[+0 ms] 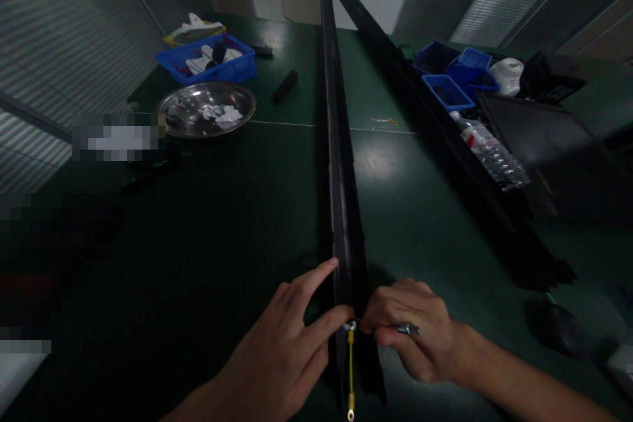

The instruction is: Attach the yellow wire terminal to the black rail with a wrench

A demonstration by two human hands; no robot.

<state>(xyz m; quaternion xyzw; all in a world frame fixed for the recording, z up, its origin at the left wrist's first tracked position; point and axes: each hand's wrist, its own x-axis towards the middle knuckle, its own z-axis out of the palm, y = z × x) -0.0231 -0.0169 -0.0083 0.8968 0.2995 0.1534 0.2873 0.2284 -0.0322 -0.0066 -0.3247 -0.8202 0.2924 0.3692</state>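
A long black bar point(341, 198) runs away from me down the middle of the dark green table. Near its close end lies a short yellow wire point(351, 369) with metal ring ends, its upper ring at a small fastener. My left hand point(291, 336) rests on the bar with fingers spread, one fingertip beside that upper ring. On the right of the bar, my right hand point(413, 330) is closed around a small metal tool point(408, 329), whose end sticks out past the fingers. The tool's other end is hidden by the hand.
A second black bar point(445, 145) lies slanting on the right, beside a plastic bottle point(494, 151) and blue bins point(448, 92). At the left back are a metal bowl point(173, 125) and a blue basket point(232, 71). A computer mouse point(556, 328) sits at the right.
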